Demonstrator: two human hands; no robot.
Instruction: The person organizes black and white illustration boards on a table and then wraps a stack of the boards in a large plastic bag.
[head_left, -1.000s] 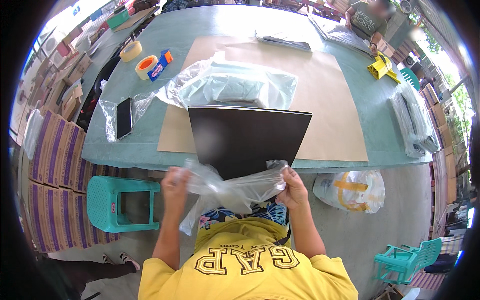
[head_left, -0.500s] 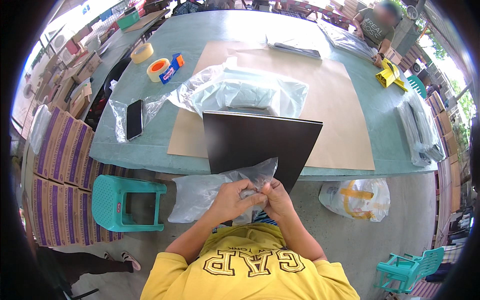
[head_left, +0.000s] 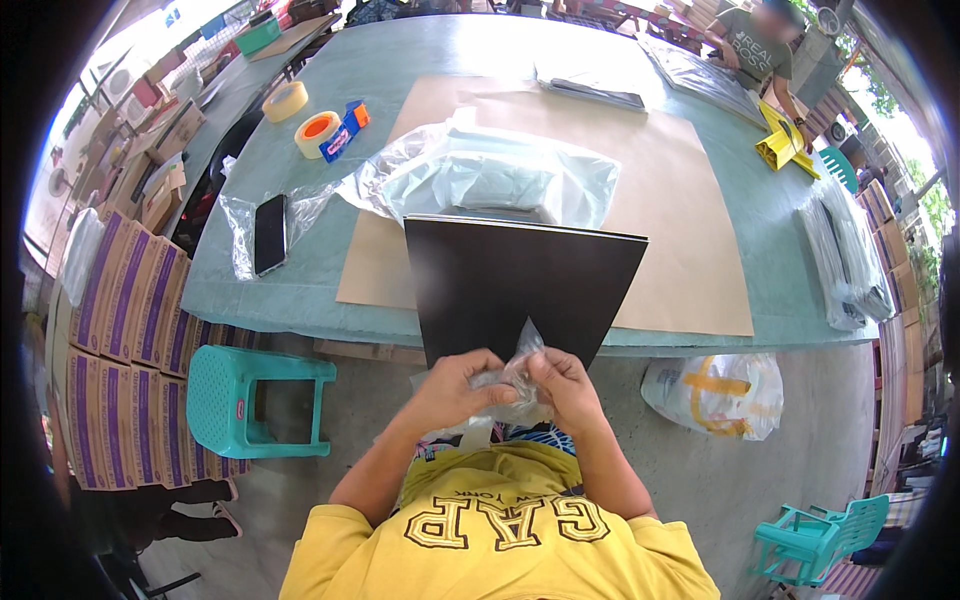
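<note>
My left hand [head_left: 452, 388] and my right hand [head_left: 562, 388] are close together in front of my body, both closed on a crumpled clear plastic bag [head_left: 524, 350]. A peak of the film sticks up between them. Just beyond, a stack of black boards [head_left: 520, 285] leans tilted against the table edge, its lower part hidden behind my hands. On the table behind the boards lies a clear plastic bag with a pale flat thing inside [head_left: 500, 180], resting on a brown paper sheet [head_left: 680, 230].
A phone [head_left: 270, 235], a tape roll [head_left: 285, 102] and a blue tape dispenser [head_left: 335, 135] lie on the green table [head_left: 225, 290]. Wrapped packs [head_left: 845, 260] sit right. A stool [head_left: 225, 400] and a taped bag [head_left: 715, 395] stand below. A person [head_left: 755, 50] works far right.
The plastic, spread out to the left before, is now gathered and bunched between my hands. At the far right the other person's arm has moved toward the yellow thing.
</note>
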